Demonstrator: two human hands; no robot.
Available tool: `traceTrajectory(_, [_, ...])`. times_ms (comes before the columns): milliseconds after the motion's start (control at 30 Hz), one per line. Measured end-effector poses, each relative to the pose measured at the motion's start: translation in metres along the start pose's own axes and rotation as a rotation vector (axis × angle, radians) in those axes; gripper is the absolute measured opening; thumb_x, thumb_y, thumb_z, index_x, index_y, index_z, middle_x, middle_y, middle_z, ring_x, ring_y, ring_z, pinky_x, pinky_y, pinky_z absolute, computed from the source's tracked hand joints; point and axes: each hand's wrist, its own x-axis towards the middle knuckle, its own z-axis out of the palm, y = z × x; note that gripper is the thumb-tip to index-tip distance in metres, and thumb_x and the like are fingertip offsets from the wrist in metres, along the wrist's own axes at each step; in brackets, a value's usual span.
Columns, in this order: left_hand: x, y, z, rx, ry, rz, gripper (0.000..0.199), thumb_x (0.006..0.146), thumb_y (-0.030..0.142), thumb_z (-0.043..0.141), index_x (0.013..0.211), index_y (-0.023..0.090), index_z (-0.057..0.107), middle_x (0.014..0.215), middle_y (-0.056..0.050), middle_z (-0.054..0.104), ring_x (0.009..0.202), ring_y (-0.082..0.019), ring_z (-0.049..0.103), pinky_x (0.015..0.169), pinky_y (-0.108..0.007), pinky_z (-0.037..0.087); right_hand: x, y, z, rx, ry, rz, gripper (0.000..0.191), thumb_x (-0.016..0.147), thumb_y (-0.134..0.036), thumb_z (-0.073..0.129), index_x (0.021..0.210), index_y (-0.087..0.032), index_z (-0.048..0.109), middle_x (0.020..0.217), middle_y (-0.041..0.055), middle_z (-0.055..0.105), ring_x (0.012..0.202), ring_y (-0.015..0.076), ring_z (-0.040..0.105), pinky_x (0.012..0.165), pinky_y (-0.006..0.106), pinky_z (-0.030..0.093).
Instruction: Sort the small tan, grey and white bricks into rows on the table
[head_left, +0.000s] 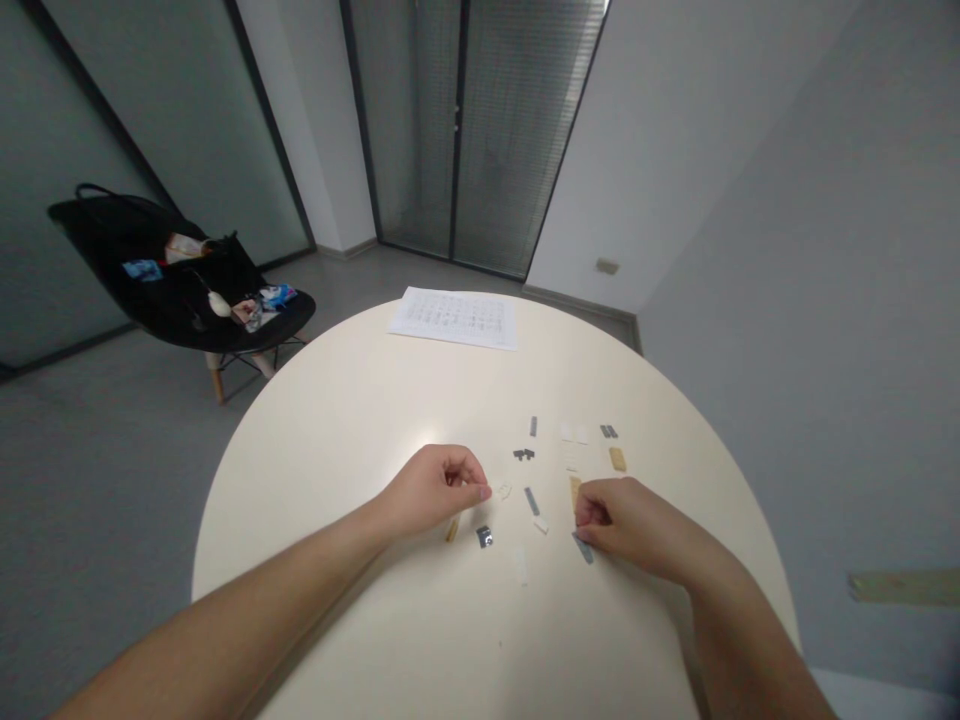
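My left hand [431, 490] is closed in a pinch above the table, its fingertips beside a small white curled piece [504, 490]; whatever lies between them is too small to make out. A tan piece [452, 528] shows partly from under this hand, and a shiny dark square [484, 537] lies just in front. On the right, my right hand [611, 515] pinches at the upper end of a small grey strip [583, 548]. Its fingers partly cover a tan strip [575, 490]. Between the hands are another grey strip [532, 500] and a white piece [541, 524].
Farther back on the round white table [322, 420] lie more grey, white and tan pieces, including a tan block [617, 459] and dark notched pieces [524, 455]. A printed sheet [454, 318] rests at the far edge. A black chair [112, 290] holding bags stands left.
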Motion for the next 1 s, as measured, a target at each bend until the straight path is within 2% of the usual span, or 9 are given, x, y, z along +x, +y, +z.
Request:
traceTrajectory(200, [0.002, -0.002, 0.0, 0.03, 0.003, 0.003, 0.018, 0.075, 0.033, 0.067, 0.073, 0.015, 0.065, 0.056, 0.004, 0.049, 0.053, -0.009, 0.041, 0.051, -0.022, 0.029, -0.001, 0.002, -0.003, 0.035, -0.003, -0.014, 0.004, 0.069, -0.02, 0.062, 0.066, -0.02, 0.064, 0.066, 0.0017, 0.066, 0.06, 0.0138, 0.055, 0.053, 0.023, 0.034])
traceTrajectory(367, [-0.001, -0.002, 0.001, 0.202, -0.018, 0.022, 0.015, 0.076, 0.032, 0.066, 0.076, 0.017, 0.07, 0.061, 0.002, 0.057, 0.056, -0.011, 0.047, 0.052, -0.022, 0.033, -0.002, 0.001, -0.009, 0.142, 0.015, -0.015, 0.008, 0.073, -0.026, 0.06, 0.071, -0.02, 0.065, 0.066, 0.0017, 0.065, 0.061, 0.0149, 0.056, 0.054, 0.024, 0.038])
traceTrajectory(500, [-0.003, 0.002, 0.0, 0.392, -0.128, 0.205, 0.01, 0.078, 0.023, 0.065, 0.079, 0.02, 0.074, 0.077, -0.002, 0.068, 0.071, -0.015, 0.057, 0.066, -0.024, 0.04, -0.002, -0.001, -0.011, 0.194, 0.039, -0.032, 0.008, 0.073, -0.025, 0.059, 0.071, -0.019, 0.065, 0.066, 0.0018, 0.065, 0.062, 0.0152, 0.057, 0.055, 0.024, 0.04])
traceTrajectory(633, [-0.005, 0.007, 0.0, 0.541, -0.243, 0.399, 0.011, 0.08, 0.021, 0.067, 0.088, 0.021, 0.075, 0.082, -0.004, 0.069, 0.081, -0.018, 0.059, 0.078, -0.029, 0.041, -0.003, -0.002, -0.01, 0.2, 0.05, -0.045, 0.008, 0.073, -0.025, 0.059, 0.069, -0.019, 0.065, 0.065, 0.0014, 0.064, 0.06, 0.0147, 0.056, 0.054, 0.023, 0.039])
traceTrajectory(833, [-0.012, 0.007, 0.016, 0.788, -0.291, 0.554, 0.027, 0.084, 0.038, 0.067, 0.108, 0.027, 0.069, 0.092, -0.006, 0.063, 0.088, -0.021, 0.054, 0.079, -0.033, 0.036, -0.002, -0.001, -0.009, 0.219, 0.041, -0.059, 0.008, 0.072, -0.025, 0.059, 0.07, -0.02, 0.065, 0.065, 0.0016, 0.065, 0.061, 0.0147, 0.057, 0.054, 0.023, 0.04])
traceTrajectory(1000, [-0.013, -0.002, 0.036, 0.908, -0.271, 0.658, 0.017, 0.09, 0.035, 0.06, 0.103, 0.029, 0.069, 0.098, -0.005, 0.062, 0.092, -0.021, 0.05, 0.077, -0.035, 0.033, -0.003, 0.002, -0.009, 0.189, 0.062, -0.052, 0.008, 0.073, -0.025, 0.059, 0.071, -0.02, 0.065, 0.065, 0.0012, 0.066, 0.06, 0.0144, 0.057, 0.054, 0.023, 0.039])
